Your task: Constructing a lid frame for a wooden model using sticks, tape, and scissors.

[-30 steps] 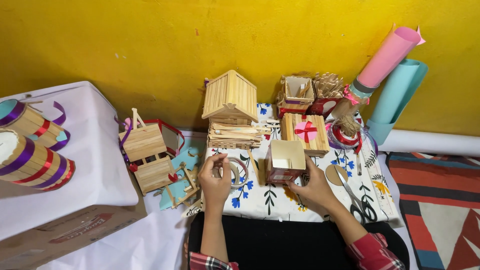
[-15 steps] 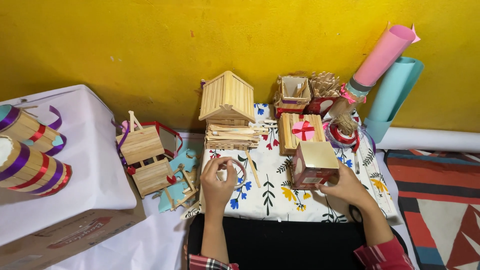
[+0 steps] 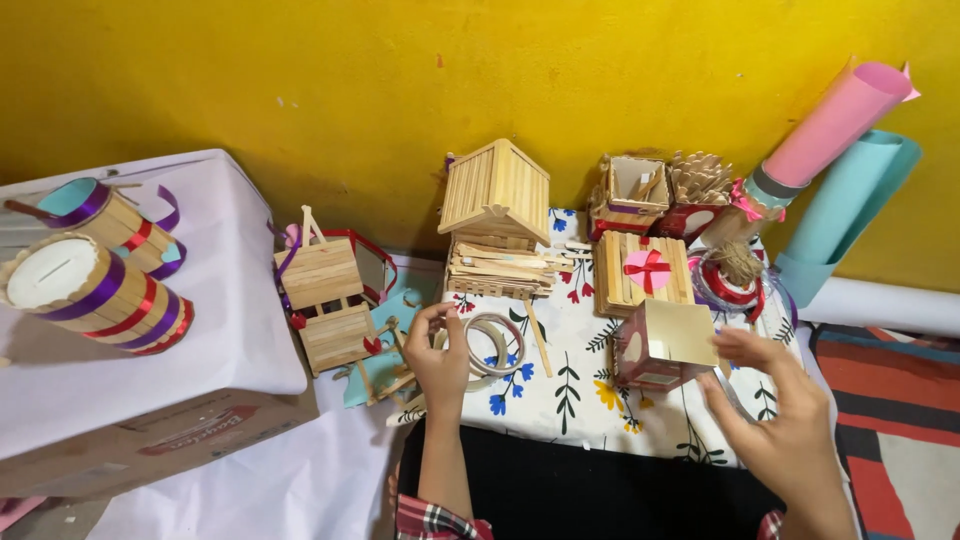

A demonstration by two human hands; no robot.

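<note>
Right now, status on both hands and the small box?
Left hand fingers pinching clear tape roll. Right hand open beside small box, contact unclear. Heart-lid stick box close behind; stick house further back.

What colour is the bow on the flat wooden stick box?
The bow is red, on a pink heart, atop the flat wooden stick box; head view.

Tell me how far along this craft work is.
Done: a stick house and a lidded stick box stand finished. In hand: the left hand touches a tape roll; the right hand is beside a small cube box, grip open. What remains can't be told.
</note>
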